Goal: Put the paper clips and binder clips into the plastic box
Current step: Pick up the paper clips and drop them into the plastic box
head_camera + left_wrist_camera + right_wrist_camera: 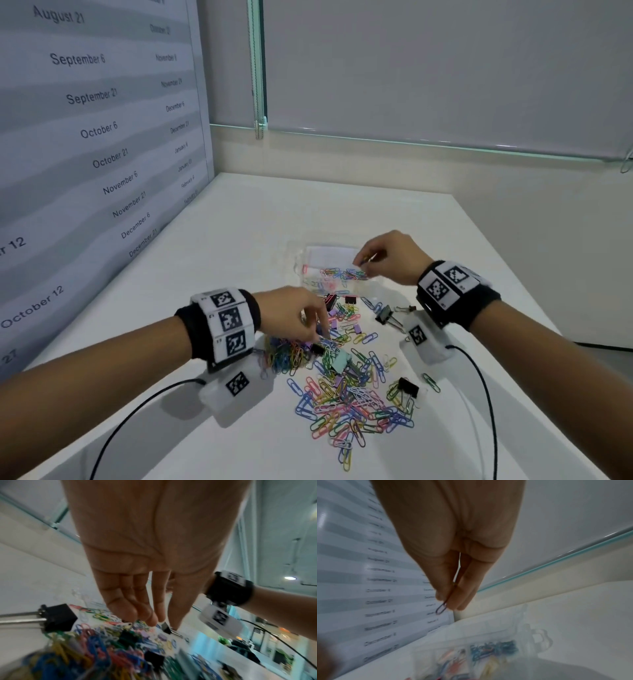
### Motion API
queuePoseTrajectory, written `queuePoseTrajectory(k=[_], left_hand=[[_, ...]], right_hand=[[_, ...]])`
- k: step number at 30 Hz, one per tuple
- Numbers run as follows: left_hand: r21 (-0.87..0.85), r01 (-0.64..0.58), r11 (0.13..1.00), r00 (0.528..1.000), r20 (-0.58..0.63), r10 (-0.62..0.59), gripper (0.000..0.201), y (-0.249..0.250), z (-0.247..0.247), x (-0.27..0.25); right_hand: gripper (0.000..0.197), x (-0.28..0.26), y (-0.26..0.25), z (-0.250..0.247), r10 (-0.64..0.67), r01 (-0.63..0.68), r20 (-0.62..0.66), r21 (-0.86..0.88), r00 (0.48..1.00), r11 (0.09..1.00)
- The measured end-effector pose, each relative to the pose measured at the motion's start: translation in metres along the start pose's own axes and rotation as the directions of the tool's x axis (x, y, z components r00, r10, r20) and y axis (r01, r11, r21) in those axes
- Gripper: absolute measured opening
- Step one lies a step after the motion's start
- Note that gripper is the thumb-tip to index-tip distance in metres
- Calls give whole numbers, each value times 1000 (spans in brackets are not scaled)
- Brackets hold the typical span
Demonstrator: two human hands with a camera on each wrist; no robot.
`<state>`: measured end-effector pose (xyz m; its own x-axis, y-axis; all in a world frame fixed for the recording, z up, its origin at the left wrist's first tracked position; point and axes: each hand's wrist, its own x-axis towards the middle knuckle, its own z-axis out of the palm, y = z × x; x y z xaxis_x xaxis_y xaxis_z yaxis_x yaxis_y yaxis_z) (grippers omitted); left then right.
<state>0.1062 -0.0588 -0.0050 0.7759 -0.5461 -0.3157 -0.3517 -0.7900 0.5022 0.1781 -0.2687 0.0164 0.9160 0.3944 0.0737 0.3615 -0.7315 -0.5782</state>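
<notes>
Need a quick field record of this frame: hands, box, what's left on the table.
left hand: fingertips down in the clip pile, thumb and fingers around a small black binder clip; grip not clearly closed
right hand: above the plastic box, pinching paper clips
plastic box: clear, open, some coloured paper clips inside
table: white; large loose pile of coloured paper clips and several binder clips still outside the box
</notes>
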Motion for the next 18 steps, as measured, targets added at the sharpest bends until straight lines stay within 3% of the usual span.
queuePoseTrajectory(k=[3, 8, 11, 15, 18], left_hand=[[102, -60, 993, 995, 81, 51, 26, 8, 11, -10], [171, -91, 981, 993, 89, 77, 38, 14, 23, -23], [184, -68, 980, 996, 72, 56, 55, 17, 32, -24], [231, -44, 972, 998, 43, 34, 68, 18, 38, -19], [263, -48, 963, 998, 39, 39, 64, 21, 38, -7]], right_hand=[[19, 12, 1, 1, 23, -24, -88, -15, 996, 1000], [21, 4, 6, 8, -29, 28, -5, -94, 1000, 995], [14, -16, 8, 14, -44, 64, 135, -150, 990, 987], [8, -51, 5, 24, -19, 107, 371, -217, 928, 970], [35, -72, 1, 34, 43, 122, 501, -292, 864, 949]])
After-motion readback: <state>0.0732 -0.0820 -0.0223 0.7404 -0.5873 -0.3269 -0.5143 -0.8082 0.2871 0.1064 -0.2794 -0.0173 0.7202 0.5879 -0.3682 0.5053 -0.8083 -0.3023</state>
